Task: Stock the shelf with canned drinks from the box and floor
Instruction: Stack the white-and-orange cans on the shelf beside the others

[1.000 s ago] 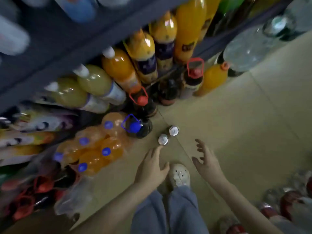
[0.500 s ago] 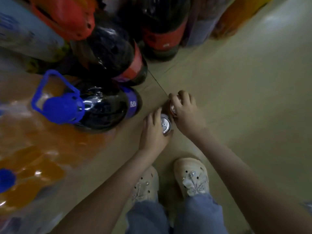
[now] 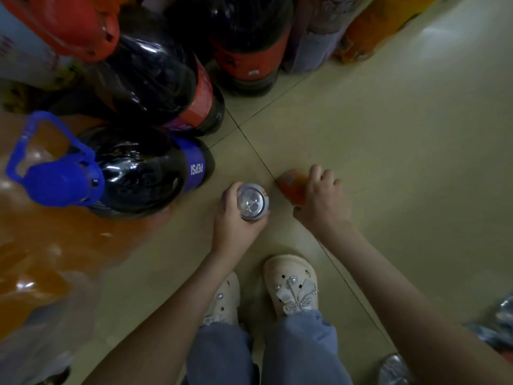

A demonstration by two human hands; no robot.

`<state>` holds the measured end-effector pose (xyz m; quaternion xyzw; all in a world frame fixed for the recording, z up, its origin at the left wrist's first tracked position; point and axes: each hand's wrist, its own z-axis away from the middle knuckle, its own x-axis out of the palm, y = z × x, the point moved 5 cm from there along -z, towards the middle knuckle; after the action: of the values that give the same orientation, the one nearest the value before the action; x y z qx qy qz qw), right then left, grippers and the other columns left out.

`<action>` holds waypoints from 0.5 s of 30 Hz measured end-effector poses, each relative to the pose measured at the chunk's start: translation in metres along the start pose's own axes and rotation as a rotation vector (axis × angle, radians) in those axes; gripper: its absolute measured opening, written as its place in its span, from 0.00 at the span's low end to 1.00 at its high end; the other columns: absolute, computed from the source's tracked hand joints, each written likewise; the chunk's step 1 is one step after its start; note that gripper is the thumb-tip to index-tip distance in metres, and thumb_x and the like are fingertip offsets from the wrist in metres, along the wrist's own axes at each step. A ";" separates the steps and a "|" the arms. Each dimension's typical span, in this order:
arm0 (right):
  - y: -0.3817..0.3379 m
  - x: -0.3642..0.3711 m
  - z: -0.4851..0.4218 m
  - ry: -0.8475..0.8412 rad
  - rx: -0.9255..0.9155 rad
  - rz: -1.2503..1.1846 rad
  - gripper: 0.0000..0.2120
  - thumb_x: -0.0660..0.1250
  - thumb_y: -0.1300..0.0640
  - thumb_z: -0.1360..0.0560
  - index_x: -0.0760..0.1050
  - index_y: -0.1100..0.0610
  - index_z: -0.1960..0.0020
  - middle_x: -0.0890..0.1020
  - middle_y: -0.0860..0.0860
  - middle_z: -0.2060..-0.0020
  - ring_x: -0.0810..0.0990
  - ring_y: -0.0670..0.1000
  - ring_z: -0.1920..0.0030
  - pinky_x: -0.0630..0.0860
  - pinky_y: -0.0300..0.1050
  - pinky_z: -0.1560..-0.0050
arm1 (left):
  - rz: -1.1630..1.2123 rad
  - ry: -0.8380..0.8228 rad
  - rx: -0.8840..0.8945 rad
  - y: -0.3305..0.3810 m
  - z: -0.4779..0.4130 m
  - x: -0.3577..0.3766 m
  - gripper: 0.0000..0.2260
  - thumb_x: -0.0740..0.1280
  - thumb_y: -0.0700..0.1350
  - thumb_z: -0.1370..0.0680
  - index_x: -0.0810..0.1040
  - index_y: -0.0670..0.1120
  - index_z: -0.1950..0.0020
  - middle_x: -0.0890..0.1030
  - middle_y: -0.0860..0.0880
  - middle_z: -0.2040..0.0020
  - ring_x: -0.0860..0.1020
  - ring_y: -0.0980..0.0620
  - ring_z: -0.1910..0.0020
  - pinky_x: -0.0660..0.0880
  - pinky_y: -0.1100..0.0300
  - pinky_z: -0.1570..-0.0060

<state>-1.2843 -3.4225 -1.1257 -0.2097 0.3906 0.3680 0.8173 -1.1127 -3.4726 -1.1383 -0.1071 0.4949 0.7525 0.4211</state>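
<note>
Low over the tiled floor, my left hand (image 3: 231, 218) grips a drink can (image 3: 252, 202) whose silver top faces the camera. To its right, my right hand (image 3: 323, 200) holds a second, orange-red can (image 3: 291, 187) that is tilted, its side showing; its top is hidden under my fingers. Both cans are lifted off the floor or just above it; contact with the floor cannot be told. No shelf or box shows in this view.
Large dark cola bottles stand close on the left: one with a blue handle cap (image 3: 55, 179), others with red labels (image 3: 200, 101). Orange drink bottles in plastic wrap (image 3: 41, 259) fill the lower left. My white shoes (image 3: 291, 284) stand below. More wrapped cans (image 3: 394, 369) lie at the lower right.
A second ago both hands reached open towards two cans standing on the floor. They closed round them, and now the hands have moved apart, each with a can; the right one is tilted.
</note>
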 end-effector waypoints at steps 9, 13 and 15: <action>0.035 -0.112 0.126 -0.528 0.705 -1.274 0.26 0.74 0.49 0.31 0.74 0.68 0.44 0.80 0.59 0.54 0.80 0.53 0.59 0.81 0.46 0.60 | 0.096 -0.080 -0.061 0.126 0.096 -0.098 0.29 0.77 0.54 0.40 0.71 0.53 0.42 0.80 0.54 0.46 0.79 0.55 0.47 0.75 0.62 0.48; 0.006 -0.237 0.212 -0.745 0.622 -1.797 0.18 0.66 0.49 0.28 0.77 0.61 0.46 0.81 0.57 0.54 0.80 0.53 0.57 0.80 0.49 0.54 | 0.302 -0.062 -0.102 0.242 0.162 -0.184 0.23 0.73 0.57 0.43 0.72 0.61 0.51 0.80 0.61 0.53 0.79 0.63 0.52 0.74 0.66 0.49; -0.009 -0.303 0.248 -0.765 0.493 -1.913 0.17 0.65 0.49 0.28 0.78 0.60 0.48 0.83 0.57 0.55 0.82 0.53 0.57 0.79 0.51 0.50 | 0.364 -0.003 -0.087 0.291 0.193 -0.233 0.24 0.73 0.56 0.43 0.73 0.59 0.49 0.80 0.62 0.54 0.77 0.68 0.54 0.72 0.71 0.51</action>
<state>-1.2857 -3.4046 -0.7343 -0.1284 -0.1566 -0.4768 0.8554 -1.1337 -3.4798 -0.7185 -0.0326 0.4725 0.8371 0.2738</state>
